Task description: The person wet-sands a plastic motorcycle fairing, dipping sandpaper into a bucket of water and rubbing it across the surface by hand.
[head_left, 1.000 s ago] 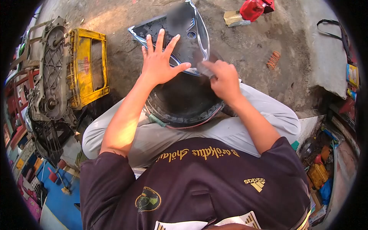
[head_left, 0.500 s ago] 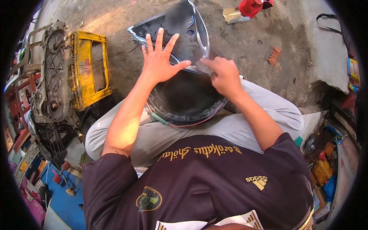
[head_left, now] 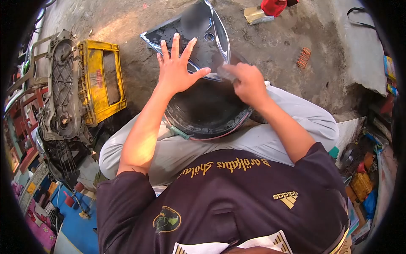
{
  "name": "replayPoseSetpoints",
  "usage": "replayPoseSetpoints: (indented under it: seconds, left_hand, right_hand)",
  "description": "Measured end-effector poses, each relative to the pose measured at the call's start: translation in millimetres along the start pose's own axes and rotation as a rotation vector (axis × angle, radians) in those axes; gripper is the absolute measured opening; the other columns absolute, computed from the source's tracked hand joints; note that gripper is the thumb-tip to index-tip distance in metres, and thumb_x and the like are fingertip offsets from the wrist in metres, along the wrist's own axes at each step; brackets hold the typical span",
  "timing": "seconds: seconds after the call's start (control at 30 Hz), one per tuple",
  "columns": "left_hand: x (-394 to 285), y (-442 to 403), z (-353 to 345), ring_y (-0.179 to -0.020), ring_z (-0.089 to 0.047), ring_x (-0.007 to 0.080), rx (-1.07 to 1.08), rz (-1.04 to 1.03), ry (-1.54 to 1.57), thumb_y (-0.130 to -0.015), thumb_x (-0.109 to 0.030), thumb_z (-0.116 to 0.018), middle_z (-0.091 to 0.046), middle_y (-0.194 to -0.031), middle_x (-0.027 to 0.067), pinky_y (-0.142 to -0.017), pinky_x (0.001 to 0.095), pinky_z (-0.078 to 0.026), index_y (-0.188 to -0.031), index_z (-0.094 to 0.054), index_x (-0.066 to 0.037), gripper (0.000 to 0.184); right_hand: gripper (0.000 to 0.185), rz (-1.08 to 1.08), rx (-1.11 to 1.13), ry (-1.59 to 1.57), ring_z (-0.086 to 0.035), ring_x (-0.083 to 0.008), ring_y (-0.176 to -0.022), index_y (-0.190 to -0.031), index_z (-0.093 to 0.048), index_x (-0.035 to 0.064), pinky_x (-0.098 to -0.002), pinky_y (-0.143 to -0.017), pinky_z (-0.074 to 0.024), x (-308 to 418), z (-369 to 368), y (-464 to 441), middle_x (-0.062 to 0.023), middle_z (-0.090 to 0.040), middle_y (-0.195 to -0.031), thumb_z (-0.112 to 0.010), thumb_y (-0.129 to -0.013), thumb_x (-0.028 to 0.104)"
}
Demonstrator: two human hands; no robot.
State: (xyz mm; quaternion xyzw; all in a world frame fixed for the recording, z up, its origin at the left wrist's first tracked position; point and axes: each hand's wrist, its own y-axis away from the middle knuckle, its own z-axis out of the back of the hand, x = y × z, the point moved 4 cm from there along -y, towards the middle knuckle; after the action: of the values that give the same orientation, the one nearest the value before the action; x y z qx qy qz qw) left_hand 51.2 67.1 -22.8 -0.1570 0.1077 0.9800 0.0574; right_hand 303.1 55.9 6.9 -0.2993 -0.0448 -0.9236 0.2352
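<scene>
A dark, glossy, wet panel [head_left: 203, 51] with shiny pale edges leans over the far rim of a round black basin [head_left: 207, 127] between my crossed legs. My left hand [head_left: 177, 70] lies on the panel's near part with its fingers spread, holding nothing. At the panel's right edge, my right hand [head_left: 249, 82] is closed, with the index finger stretched along a small greyish piece [head_left: 227, 73] pressed against the panel. Motion blurs this piece, so I cannot tell its kind. The basin's inside is dark.
To the left stand a yellow plastic crate [head_left: 105, 80] and a metal engine casing [head_left: 63, 84]. On the concrete floor lie a copper-coloured coil spring [head_left: 303, 58] and a red packet [head_left: 274, 6]. Mixed clutter [head_left: 361, 182] fills the right side.
Both hands keep nearly the same places on the panel. The right hand and greyish piece stay blurred at its edge. The surroundings have shifted slightly with my head.
</scene>
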Motion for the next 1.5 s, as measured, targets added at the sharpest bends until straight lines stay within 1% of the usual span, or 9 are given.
replayPoseSetpoints:
  seconds: [0.07, 0.1, 0.53, 0.73, 0.77, 0.87, 0.97, 1.13, 1.5]
  left_hand:
    - [-2.6, -2.7, -1.0, -0.163, -0.003, 0.0615, -0.022, -0.021, 0.002, -0.081, -0.086, -0.072, -0.008, -0.183, 0.0196, -0.125, 0.0794, -0.016, -0.172, -0.031, -0.038, 0.111]
    - [-2.9, -2.7, -0.9, -0.163, -0.003, 0.0615, -0.014, -0.005, -0.008, -0.081, -0.086, -0.072, -0.009, -0.183, 0.0196, -0.125, 0.0795, -0.016, -0.172, -0.031, -0.038, 0.111]
    - [-2.8, -2.7, 3.0, -0.163, -0.005, 0.0613, -0.004, 0.024, -0.002, -0.081, -0.087, -0.071, -0.010, -0.182, 0.0199, -0.125, 0.0788, -0.017, -0.172, -0.033, -0.037, 0.110]
    - [-3.9, -3.0, 2.9, -0.163, -0.006, 0.0612, 0.011, 0.033, 0.001, -0.081, -0.087, -0.071, -0.010, -0.182, 0.0200, -0.125, 0.0790, -0.017, -0.172, -0.033, -0.036, 0.111]
    - [-4.9, -3.5, 3.4, -0.163, -0.006, 0.0611, 0.001, 0.024, -0.001, -0.081, -0.087, -0.071, -0.010, -0.182, 0.0200, -0.125, 0.0790, -0.017, -0.172, -0.033, -0.036, 0.111]
    - [-6.1, -3.2, 2.6, -0.162, -0.006, 0.0614, -0.004, 0.027, -0.016, -0.081, -0.087, -0.071, -0.010, -0.182, 0.0199, -0.125, 0.0789, -0.018, -0.172, -0.033, -0.036, 0.111]
    - [-3.1, -4.2, 0.7, -0.162, -0.006, 0.0616, -0.005, 0.027, 0.018, -0.081, -0.086, -0.071, -0.010, -0.182, 0.0198, -0.125, 0.0790, -0.018, -0.172, -0.033, -0.036, 0.111]
    - [-5.7, -4.8, 0.8, -0.162, -0.006, 0.0623, -0.013, 0.022, -0.012, -0.081, -0.086, -0.072, -0.010, -0.182, 0.0200, -0.124, 0.0795, -0.018, -0.172, -0.033, -0.036, 0.110]
    - [-4.6, -2.2, 0.3, -0.161, -0.006, 0.0635, -0.033, 0.020, -0.001, -0.082, -0.086, -0.071, -0.009, -0.182, 0.0207, -0.124, 0.0795, -0.018, -0.172, -0.032, -0.036, 0.110]
  right_hand:
    - [0.049, 0.094, 0.037, -0.049, -0.066, -0.0295, -0.090, -0.124, -0.076, 0.0164, -0.0464, -0.074, -0.0466, 12.8, -8.8, 7.9, -0.0052, -0.064, -0.090, -0.074, -0.076, 0.004]
    - [0.054, 0.067, 0.056, -0.063, -0.064, -0.0339, -0.086, -0.126, -0.076, 0.0152, -0.0465, -0.076, -0.0467, 16.1, -4.6, 6.3, -0.0083, -0.063, -0.089, -0.067, -0.076, -0.004]
    - [0.054, -0.001, -0.041, -0.060, -0.065, -0.0354, -0.088, -0.128, -0.076, 0.0162, -0.0479, -0.076, -0.0492, 4.3, -3.3, -1.0, -0.0096, -0.065, -0.092, -0.067, -0.077, -0.002]
    - [0.047, -0.047, -0.062, -0.040, -0.068, -0.0330, -0.089, -0.122, -0.077, 0.0171, -0.0472, -0.076, -0.0512, -6.8, 2.8, -6.1, -0.0074, -0.066, -0.091, -0.072, -0.078, 0.004]
    - [0.045, 0.036, -0.077, -0.088, -0.068, -0.0330, -0.088, -0.121, -0.077, 0.0177, -0.0473, -0.075, -0.0516, -1.3, -4.3, -3.1, -0.0071, -0.067, -0.092, -0.072, -0.078, 0.004]
    - [0.044, 0.043, 0.011, -0.084, -0.068, -0.0327, -0.088, -0.120, -0.078, 0.0173, -0.0477, -0.075, -0.0524, 14.8, -8.2, 4.1, -0.0069, -0.067, -0.091, -0.072, -0.078, 0.004]
    - [0.047, -0.038, -0.077, -0.058, -0.068, -0.0335, -0.086, -0.122, -0.077, 0.0178, -0.0477, -0.075, -0.0536, -7.2, -0.1, -5.2, -0.0071, -0.066, -0.092, -0.073, -0.078, 0.004]
    - [0.049, 0.015, 0.003, -0.069, -0.068, -0.0338, -0.087, -0.124, -0.076, 0.0178, -0.0482, -0.074, -0.0534, 9.2, -4.7, 1.6, -0.0072, -0.065, -0.090, -0.073, -0.077, 0.003]
    - [0.045, 0.041, -0.086, -0.051, -0.067, -0.0347, -0.086, -0.120, -0.077, 0.0165, -0.0485, -0.074, -0.0533, -3.8, -4.9, -3.6, -0.0081, -0.065, -0.090, -0.072, -0.077, 0.004]
